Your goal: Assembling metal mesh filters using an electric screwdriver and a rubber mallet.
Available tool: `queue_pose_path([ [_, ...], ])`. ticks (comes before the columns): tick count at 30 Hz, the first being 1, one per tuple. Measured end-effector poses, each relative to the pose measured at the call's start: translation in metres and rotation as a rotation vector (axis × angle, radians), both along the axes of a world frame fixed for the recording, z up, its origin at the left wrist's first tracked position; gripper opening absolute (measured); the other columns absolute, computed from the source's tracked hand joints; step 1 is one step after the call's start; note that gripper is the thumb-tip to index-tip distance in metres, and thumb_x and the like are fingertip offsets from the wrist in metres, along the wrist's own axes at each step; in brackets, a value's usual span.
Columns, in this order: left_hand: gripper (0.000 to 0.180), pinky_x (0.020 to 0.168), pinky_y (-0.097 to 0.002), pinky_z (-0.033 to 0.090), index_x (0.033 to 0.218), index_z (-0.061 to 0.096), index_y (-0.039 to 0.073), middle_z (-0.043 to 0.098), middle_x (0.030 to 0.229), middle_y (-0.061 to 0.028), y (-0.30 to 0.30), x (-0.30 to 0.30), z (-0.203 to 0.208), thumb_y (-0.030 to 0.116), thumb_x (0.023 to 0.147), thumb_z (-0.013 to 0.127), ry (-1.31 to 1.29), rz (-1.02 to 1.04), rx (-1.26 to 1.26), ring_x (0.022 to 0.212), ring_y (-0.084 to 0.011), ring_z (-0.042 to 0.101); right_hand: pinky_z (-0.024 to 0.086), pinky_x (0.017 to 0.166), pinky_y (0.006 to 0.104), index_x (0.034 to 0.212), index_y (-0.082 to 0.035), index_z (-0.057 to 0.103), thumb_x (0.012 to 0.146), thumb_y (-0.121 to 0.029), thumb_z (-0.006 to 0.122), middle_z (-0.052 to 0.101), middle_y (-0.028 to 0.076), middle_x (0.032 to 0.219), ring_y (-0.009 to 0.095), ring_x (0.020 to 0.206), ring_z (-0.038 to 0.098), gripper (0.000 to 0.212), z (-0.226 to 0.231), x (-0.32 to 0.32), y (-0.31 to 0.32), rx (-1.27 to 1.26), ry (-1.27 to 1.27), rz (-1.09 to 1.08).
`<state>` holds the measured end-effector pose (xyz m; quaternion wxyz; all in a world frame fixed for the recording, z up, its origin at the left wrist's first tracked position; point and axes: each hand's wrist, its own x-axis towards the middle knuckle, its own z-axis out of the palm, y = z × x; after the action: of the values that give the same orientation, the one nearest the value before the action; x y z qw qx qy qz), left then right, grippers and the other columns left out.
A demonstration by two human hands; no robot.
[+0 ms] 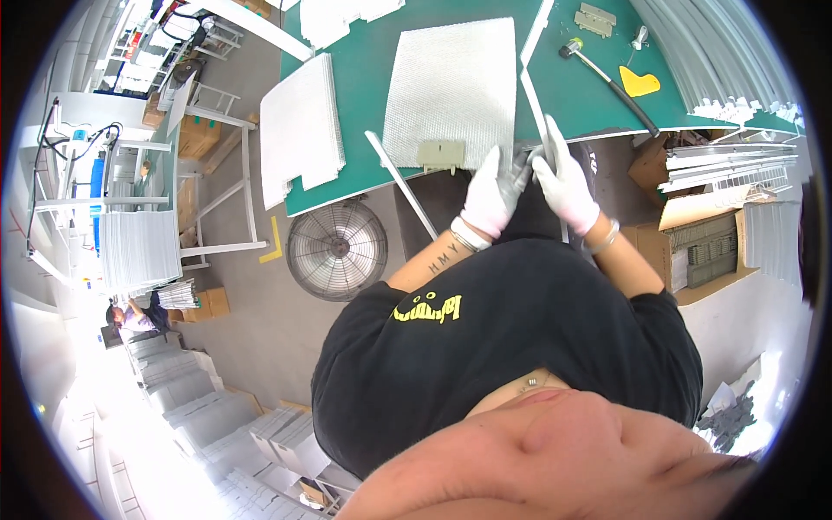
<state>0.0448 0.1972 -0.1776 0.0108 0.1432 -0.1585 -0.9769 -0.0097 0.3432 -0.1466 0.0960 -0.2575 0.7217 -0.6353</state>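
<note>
Both my hands wear white gloves and meet at the near edge of the green table (360,186). My right hand (565,186) is closed on the near end of a thin white strip (533,94), which bends partway along and runs to the far side. Beside it is my left hand (490,195), its thumb up and its grey-looking fingers blurred against the right hand. Left of the strip lies a white panel with a fine mesh texture (451,78). An olive plastic piece (442,156) sits at its near edge. Another white bar (400,184) slants over the table edge.
Stacked white sheets (303,121) lie on the left. A hammer (615,87), yellow flat piece (640,81) and olive part (595,19) lie on the right. A round fan (337,250) stands below. Right of me, an open carton (706,251) holds olive parts.
</note>
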Motion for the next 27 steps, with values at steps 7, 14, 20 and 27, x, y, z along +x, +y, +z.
queue_pose_path([
  [7,0.018,0.095,-0.0408,0.05,0.109,0.061,0.006,0.062,0.097,-0.0077,-0.041,-0.098,-0.001,0.018,0.097,0.066,-0.045,0.085,0.049,0.098,-0.0232,0.06,0.041,0.061,0.0188,0.159,-0.005,0.018,0.104,-0.016,0.047,0.056,0.003,0.092,0.005,0.065,0.043,0.063,-0.027,-0.004,-0.007,-0.305,-0.448,0.134],
  [14,0.022,0.097,-0.0404,0.049,0.115,0.057,0.001,0.061,0.11,-0.0108,-0.03,-0.134,0.002,0.015,0.099,0.063,0.07,0.208,-0.034,0.105,-0.0258,0.058,0.038,0.055,0.0181,0.159,-0.006,0.019,0.104,-0.018,0.047,0.056,0.003,0.089,0.003,0.058,0.04,0.063,-0.014,-0.016,-0.01,-0.356,-0.592,0.178],
  [20,0.017,0.093,-0.0372,0.051,0.109,0.061,0.002,0.063,0.102,-0.0078,-0.031,-0.139,-0.003,0.018,0.101,0.06,0.098,0.226,-0.252,0.097,-0.0201,0.06,0.038,0.053,0.0175,0.159,-0.006,0.019,0.103,-0.015,0.045,0.058,0.003,0.087,0.004,0.056,0.041,0.062,-0.015,-0.004,-0.009,-0.129,-0.461,0.038],
  [27,0.021,0.091,-0.0372,0.052,0.114,0.062,0.004,0.061,0.098,-0.0052,-0.028,-0.135,0.005,0.021,0.102,0.058,0.008,0.22,-0.244,0.092,-0.0192,0.06,0.038,0.052,0.0177,0.157,-0.004,0.023,0.103,-0.018,0.045,0.059,0.004,0.086,0.004,0.056,0.043,0.06,-0.001,-0.016,-0.005,-0.151,-0.493,0.111],
])
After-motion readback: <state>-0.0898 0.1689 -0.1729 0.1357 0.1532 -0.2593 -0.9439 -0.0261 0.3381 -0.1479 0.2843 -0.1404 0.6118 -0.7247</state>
